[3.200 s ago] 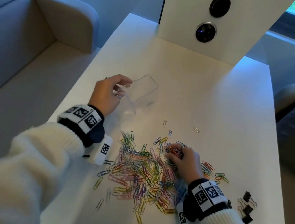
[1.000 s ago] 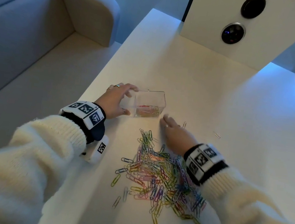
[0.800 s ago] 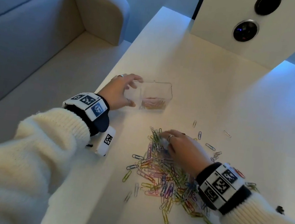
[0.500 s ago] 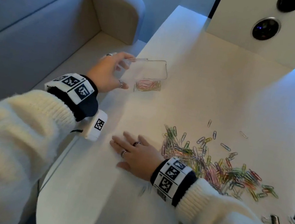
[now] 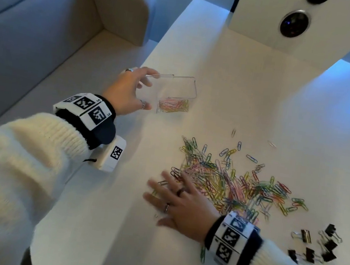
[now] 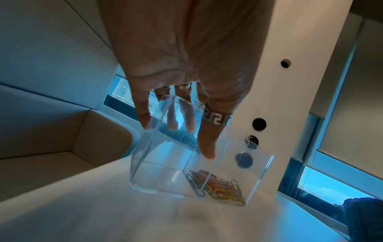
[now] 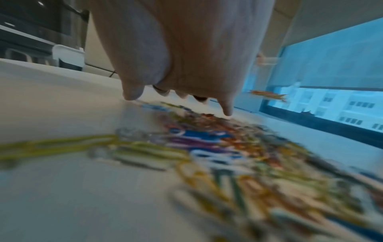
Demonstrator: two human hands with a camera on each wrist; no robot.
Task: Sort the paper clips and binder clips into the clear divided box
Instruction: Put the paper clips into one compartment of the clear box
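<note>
Fingers of the left hand (image 5: 128,91) curl around the clear divided box (image 5: 176,94) on the worktop (image 5: 264,95); the right hand (image 5: 178,202) lies flat, fingers spread, beside the paper clips (image 5: 230,182); binder clips (image 5: 315,244) sit nearby.

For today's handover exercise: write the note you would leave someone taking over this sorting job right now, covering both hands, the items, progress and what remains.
Left hand grips the clear divided box by its near end. Right hand lies flat and open at the edge of the paper clip pile.
Done: a small batch of paper clips sits in one compartment; the other is empty.
Left: most of the pile, plus the black binder clips, untouched near the right wrist.
</note>
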